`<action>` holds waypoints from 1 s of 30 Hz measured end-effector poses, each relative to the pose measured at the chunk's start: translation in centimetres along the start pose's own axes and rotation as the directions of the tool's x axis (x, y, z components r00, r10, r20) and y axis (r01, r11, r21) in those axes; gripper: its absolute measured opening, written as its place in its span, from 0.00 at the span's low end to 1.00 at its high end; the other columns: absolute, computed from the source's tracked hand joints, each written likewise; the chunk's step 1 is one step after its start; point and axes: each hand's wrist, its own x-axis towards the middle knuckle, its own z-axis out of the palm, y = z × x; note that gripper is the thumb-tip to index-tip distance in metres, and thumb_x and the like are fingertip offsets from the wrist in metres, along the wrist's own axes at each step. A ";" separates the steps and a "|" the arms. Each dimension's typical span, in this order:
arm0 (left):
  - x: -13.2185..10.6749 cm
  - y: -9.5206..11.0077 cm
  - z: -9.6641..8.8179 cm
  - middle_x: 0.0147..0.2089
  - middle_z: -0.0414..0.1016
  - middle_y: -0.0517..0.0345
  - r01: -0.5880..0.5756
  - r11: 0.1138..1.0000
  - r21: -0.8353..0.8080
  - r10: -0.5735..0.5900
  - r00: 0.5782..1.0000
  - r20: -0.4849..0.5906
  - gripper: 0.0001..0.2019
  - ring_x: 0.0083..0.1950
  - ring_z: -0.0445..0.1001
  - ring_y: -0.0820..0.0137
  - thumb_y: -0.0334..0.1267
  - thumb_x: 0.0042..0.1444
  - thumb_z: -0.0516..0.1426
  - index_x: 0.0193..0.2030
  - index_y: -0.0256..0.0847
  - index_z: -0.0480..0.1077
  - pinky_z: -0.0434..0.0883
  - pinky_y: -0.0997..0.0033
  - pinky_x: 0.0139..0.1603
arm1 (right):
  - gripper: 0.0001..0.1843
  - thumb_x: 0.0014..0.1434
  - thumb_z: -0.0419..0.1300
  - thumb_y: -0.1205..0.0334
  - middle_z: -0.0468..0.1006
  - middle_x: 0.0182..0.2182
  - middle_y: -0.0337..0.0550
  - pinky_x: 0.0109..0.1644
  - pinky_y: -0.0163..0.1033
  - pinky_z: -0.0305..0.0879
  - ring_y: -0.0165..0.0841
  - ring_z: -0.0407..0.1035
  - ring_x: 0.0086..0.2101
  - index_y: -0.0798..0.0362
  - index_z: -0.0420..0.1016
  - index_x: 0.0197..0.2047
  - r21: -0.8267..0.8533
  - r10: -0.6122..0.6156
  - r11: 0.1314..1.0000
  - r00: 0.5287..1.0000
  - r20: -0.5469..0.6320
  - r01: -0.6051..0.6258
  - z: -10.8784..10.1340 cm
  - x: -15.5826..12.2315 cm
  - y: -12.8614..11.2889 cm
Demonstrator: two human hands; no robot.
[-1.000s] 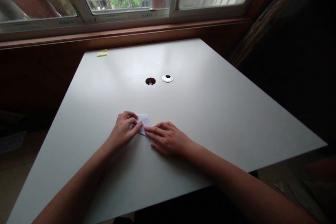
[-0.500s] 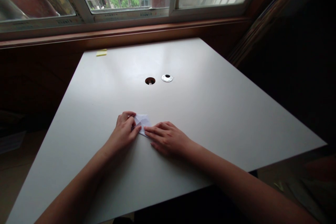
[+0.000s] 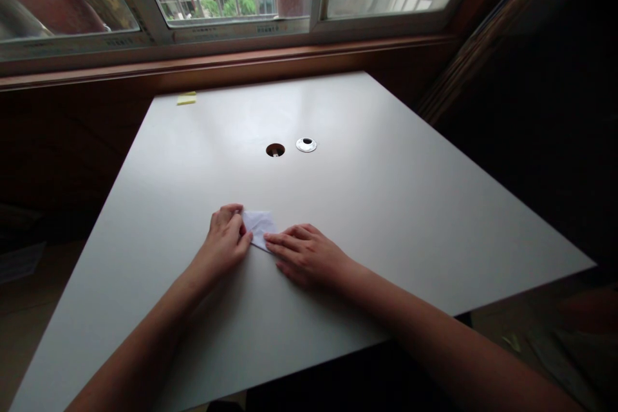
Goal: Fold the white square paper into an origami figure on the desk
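Observation:
A small folded piece of white paper (image 3: 259, 225) lies on the white table (image 3: 386, 206), a little in from the near edge. My left hand (image 3: 223, 244) rests at its left side with fingers curled, thumb and fingertips pinching the paper's left edge. My right hand (image 3: 304, 254) lies flat at its lower right, fingers stretched out, the fingertips pressing the paper's near corner down onto the table. Part of the paper is hidden under both hands.
A round cable hole (image 3: 275, 150) and its loose silver cap (image 3: 306, 145) sit mid-table beyond the paper. A yellow sticky pad (image 3: 186, 98) lies at the far left corner. A wooden sill and window run behind; the surroundings right of the table are dark.
My left hand has slid slightly left along the paper, uncovering more of the white sheet. My right hand has stayed in place.

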 end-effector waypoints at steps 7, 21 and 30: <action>-0.2 -0.2 0.0 0.60 0.60 0.42 -0.001 1.000 -0.014 0.000 1.000 -0.007 0.07 0.64 0.58 0.53 0.40 0.60 0.53 0.33 0.42 0.61 0.60 0.45 0.65 | 0.24 0.69 0.51 0.55 0.69 0.63 0.45 0.58 0.49 0.61 0.40 0.64 0.54 0.52 0.65 0.65 -0.005 0.005 1.000 1.000 0.005 -0.005 -0.3 -0.1 -0.1; -0.5 -0.7 -0.2 0.63 0.59 0.43 -0.045 0.998 -0.031 0.044 0.999 -0.030 0.03 0.64 0.59 0.53 0.35 0.59 0.53 0.39 0.42 0.61 0.60 0.45 0.64 | 0.23 0.69 0.51 0.56 0.70 0.63 0.44 0.58 0.49 0.61 0.40 0.65 0.53 0.52 0.66 0.65 -0.017 0.005 1.000 1.000 -0.005 -0.005 -0.3 -0.1 -0.3; -0.1 -1.7 -1.0 0.67 0.60 0.50 -0.172 0.977 -0.125 0.175 0.985 0.013 0.12 0.66 0.59 0.58 0.32 0.61 0.51 0.51 0.45 0.66 0.60 0.49 0.66 | 0.23 0.69 0.52 0.56 0.70 0.62 0.46 0.57 0.49 0.62 0.40 0.65 0.52 0.52 0.66 0.64 -0.007 0.005 1.000 1.000 -0.013 -0.005 -0.5 0.0 -0.4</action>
